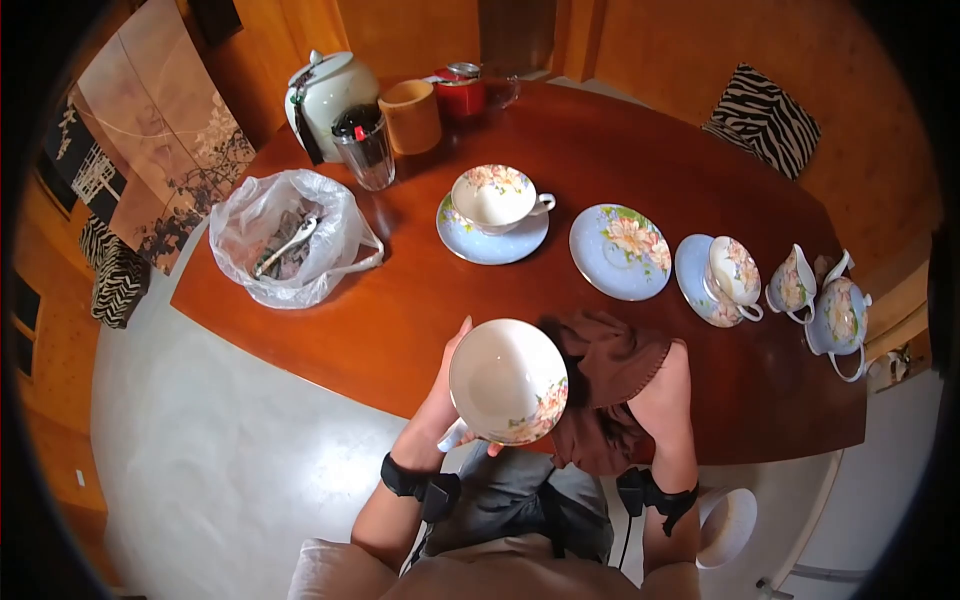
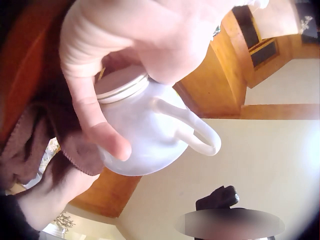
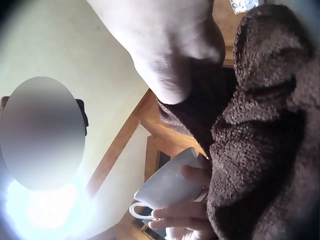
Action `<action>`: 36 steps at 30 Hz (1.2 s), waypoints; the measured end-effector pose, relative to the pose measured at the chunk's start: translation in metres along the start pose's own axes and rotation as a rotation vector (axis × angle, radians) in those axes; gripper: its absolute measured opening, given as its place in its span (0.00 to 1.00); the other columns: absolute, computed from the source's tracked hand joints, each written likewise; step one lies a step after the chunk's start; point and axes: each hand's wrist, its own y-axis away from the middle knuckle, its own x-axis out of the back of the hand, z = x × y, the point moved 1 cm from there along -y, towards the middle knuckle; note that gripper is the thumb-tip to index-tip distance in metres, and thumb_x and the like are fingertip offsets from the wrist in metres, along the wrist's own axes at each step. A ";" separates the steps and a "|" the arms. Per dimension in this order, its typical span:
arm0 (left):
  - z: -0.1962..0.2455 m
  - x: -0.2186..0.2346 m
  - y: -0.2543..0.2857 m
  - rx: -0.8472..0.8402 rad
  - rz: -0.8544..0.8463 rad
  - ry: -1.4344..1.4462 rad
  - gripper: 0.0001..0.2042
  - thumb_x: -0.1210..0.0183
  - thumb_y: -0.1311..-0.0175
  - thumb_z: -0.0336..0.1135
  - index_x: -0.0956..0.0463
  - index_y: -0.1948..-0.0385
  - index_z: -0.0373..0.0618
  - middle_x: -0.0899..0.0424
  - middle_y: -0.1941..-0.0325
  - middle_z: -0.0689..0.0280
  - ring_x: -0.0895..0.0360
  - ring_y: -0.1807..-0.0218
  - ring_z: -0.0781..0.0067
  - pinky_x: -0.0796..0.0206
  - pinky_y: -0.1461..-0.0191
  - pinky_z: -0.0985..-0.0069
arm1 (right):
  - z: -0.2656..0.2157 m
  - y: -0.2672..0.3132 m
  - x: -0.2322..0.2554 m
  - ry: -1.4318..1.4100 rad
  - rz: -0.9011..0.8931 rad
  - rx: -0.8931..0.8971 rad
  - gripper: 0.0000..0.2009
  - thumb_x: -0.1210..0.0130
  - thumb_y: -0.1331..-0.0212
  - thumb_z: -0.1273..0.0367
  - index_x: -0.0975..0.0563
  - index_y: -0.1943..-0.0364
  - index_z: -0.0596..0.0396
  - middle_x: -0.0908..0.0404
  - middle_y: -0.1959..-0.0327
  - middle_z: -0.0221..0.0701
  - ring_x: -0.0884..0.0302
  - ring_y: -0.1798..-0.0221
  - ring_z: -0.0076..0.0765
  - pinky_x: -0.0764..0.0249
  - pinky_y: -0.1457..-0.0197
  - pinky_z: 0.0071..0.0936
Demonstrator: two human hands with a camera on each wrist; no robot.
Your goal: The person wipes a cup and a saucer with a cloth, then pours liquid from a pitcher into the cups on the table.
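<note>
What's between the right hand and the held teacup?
A bunched brown cloth sits between the right hand and the teacup, as the head view shows.

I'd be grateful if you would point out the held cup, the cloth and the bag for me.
Held cup: (image 2: 145,135), left wrist view, on its outer wall.
Cloth: (image 3: 240,155), right wrist view, on its textured folds.
Bag: (image 1: 290,290), head view, on its near side.

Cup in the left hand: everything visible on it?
The cup looks like glossy ceramic: white inside, with orange-pink flowers near the rim, plain pale blue-white outside where visible. It has a loop handle and a foot ring. Empty, mouth toward the head camera, it's held by the left hand near the table edge. Brown cloth lies beside it; contact unclear.
</note>
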 end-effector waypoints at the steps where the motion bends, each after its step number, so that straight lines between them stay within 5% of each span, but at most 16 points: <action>1: 0.000 0.002 -0.001 -0.017 0.024 -0.088 0.35 0.64 0.28 0.71 0.27 0.40 0.51 0.15 0.50 0.58 0.15 0.54 0.56 0.17 0.62 0.60 | -0.003 0.004 0.001 0.016 0.008 0.021 0.11 0.34 0.49 0.75 0.18 0.62 0.67 0.12 0.65 0.36 0.16 0.63 0.26 0.21 0.55 0.26; 2: 0.001 0.001 -0.002 -0.033 0.049 -0.176 0.34 0.64 0.28 0.70 0.26 0.40 0.51 0.15 0.48 0.59 0.15 0.50 0.58 0.17 0.56 0.60 | -0.007 0.006 0.003 0.033 0.014 0.047 0.12 0.33 0.50 0.75 0.18 0.61 0.67 0.12 0.65 0.37 0.17 0.63 0.24 0.22 0.55 0.25; 4: -0.006 -0.007 -0.004 -0.141 0.468 -0.506 0.36 0.66 0.28 0.72 0.26 0.41 0.50 0.15 0.48 0.59 0.16 0.50 0.60 0.18 0.54 0.63 | -0.010 0.013 0.005 0.061 0.022 0.043 0.14 0.31 0.52 0.74 0.18 0.60 0.67 0.12 0.64 0.37 0.18 0.63 0.22 0.22 0.56 0.25; 6: -0.007 -0.010 -0.004 -0.114 0.358 -0.468 0.38 0.70 0.28 0.71 0.31 0.38 0.47 0.17 0.51 0.53 0.14 0.62 0.55 0.21 0.74 0.65 | -0.010 0.021 0.007 0.089 0.030 -0.011 0.16 0.31 0.53 0.74 0.19 0.59 0.67 0.12 0.62 0.37 0.18 0.62 0.21 0.22 0.57 0.24; 8: -0.008 -0.014 -0.005 -0.114 0.362 -0.457 0.39 0.73 0.27 0.71 0.35 0.37 0.44 0.18 0.52 0.49 0.13 0.68 0.53 0.21 0.83 0.67 | -0.008 0.023 0.008 0.092 -0.004 -0.005 0.16 0.31 0.53 0.75 0.19 0.58 0.67 0.13 0.62 0.35 0.18 0.62 0.21 0.22 0.57 0.25; 12: -0.012 -0.016 -0.003 -0.114 0.455 -0.523 0.40 0.74 0.27 0.70 0.39 0.35 0.40 0.19 0.51 0.48 0.13 0.67 0.52 0.19 0.81 0.66 | -0.004 0.027 0.002 0.079 -0.076 0.010 0.16 0.32 0.52 0.75 0.19 0.58 0.65 0.13 0.61 0.33 0.18 0.62 0.22 0.22 0.57 0.25; 15: -0.015 -0.015 -0.003 -0.112 0.438 -0.543 0.40 0.74 0.26 0.70 0.37 0.35 0.39 0.18 0.52 0.49 0.13 0.66 0.55 0.18 0.78 0.68 | 0.001 0.026 -0.013 -0.008 -0.043 -0.083 0.14 0.33 0.53 0.74 0.19 0.61 0.63 0.13 0.65 0.41 0.14 0.64 0.43 0.21 0.56 0.32; 18: -0.017 -0.004 -0.003 -0.116 0.495 -0.519 0.40 0.72 0.26 0.70 0.33 0.38 0.39 0.16 0.54 0.54 0.13 0.65 0.63 0.18 0.75 0.73 | -0.022 0.012 -0.012 0.133 -0.165 0.025 0.12 0.34 0.54 0.73 0.19 0.63 0.63 0.15 0.65 0.46 0.18 0.62 0.57 0.21 0.56 0.40; 19: -0.018 -0.002 -0.003 -0.119 0.485 -0.533 0.39 0.71 0.26 0.70 0.32 0.39 0.39 0.16 0.55 0.55 0.13 0.65 0.66 0.19 0.74 0.75 | -0.032 0.007 -0.016 0.259 -0.159 0.120 0.11 0.36 0.54 0.75 0.20 0.65 0.65 0.18 0.66 0.50 0.22 0.60 0.65 0.24 0.55 0.48; 22: -0.018 -0.007 -0.004 -0.126 0.392 -0.609 0.38 0.70 0.25 0.69 0.29 0.41 0.40 0.15 0.58 0.60 0.14 0.66 0.73 0.20 0.73 0.79 | -0.023 0.000 -0.025 0.495 -0.177 0.131 0.08 0.40 0.55 0.78 0.22 0.68 0.68 0.19 0.67 0.52 0.22 0.60 0.65 0.25 0.55 0.51; 23: -0.018 -0.011 -0.004 -0.125 0.358 -0.632 0.38 0.70 0.25 0.69 0.29 0.41 0.40 0.14 0.59 0.61 0.14 0.66 0.75 0.20 0.73 0.79 | -0.024 -0.002 -0.025 0.535 -0.268 0.004 0.12 0.42 0.50 0.74 0.20 0.60 0.60 0.18 0.60 0.47 0.25 0.53 0.62 0.29 0.45 0.47; 26: -0.015 -0.021 -0.005 -0.099 0.310 -0.674 0.36 0.69 0.24 0.67 0.29 0.41 0.40 0.14 0.61 0.61 0.14 0.67 0.75 0.20 0.74 0.79 | -0.032 -0.019 -0.036 0.442 -0.185 0.154 0.06 0.45 0.58 0.82 0.25 0.73 0.71 0.21 0.67 0.53 0.23 0.59 0.65 0.25 0.55 0.52; 29: -0.014 -0.006 -0.005 -0.061 0.306 -0.715 0.35 0.68 0.24 0.67 0.30 0.40 0.41 0.14 0.62 0.60 0.14 0.65 0.73 0.19 0.72 0.78 | -0.019 -0.026 -0.039 0.496 -0.244 0.077 0.13 0.45 0.49 0.78 0.20 0.58 0.60 0.18 0.60 0.47 0.25 0.52 0.62 0.29 0.45 0.47; 32: -0.010 -0.009 -0.009 -0.112 0.349 -0.691 0.31 0.65 0.22 0.62 0.30 0.41 0.41 0.15 0.59 0.62 0.15 0.59 0.74 0.20 0.60 0.76 | -0.027 -0.029 -0.050 0.460 -0.152 0.245 0.07 0.40 0.60 0.79 0.23 0.74 0.67 0.20 0.69 0.51 0.21 0.64 0.63 0.23 0.60 0.49; 34: -0.010 -0.033 -0.014 -0.258 0.371 -0.674 0.26 0.61 0.20 0.55 0.28 0.41 0.41 0.16 0.52 0.65 0.18 0.50 0.76 0.22 0.46 0.76 | -0.025 -0.030 -0.051 0.432 -0.177 0.284 0.06 0.40 0.59 0.80 0.23 0.74 0.67 0.20 0.70 0.52 0.21 0.66 0.63 0.23 0.63 0.47; 36: -0.010 0.011 -0.009 -0.151 0.076 -0.281 0.23 0.58 0.20 0.53 0.28 0.41 0.42 0.17 0.51 0.66 0.18 0.50 0.76 0.22 0.46 0.75 | -0.026 -0.030 -0.048 0.383 -0.117 0.247 0.05 0.41 0.58 0.80 0.22 0.74 0.67 0.20 0.73 0.51 0.20 0.69 0.60 0.23 0.66 0.44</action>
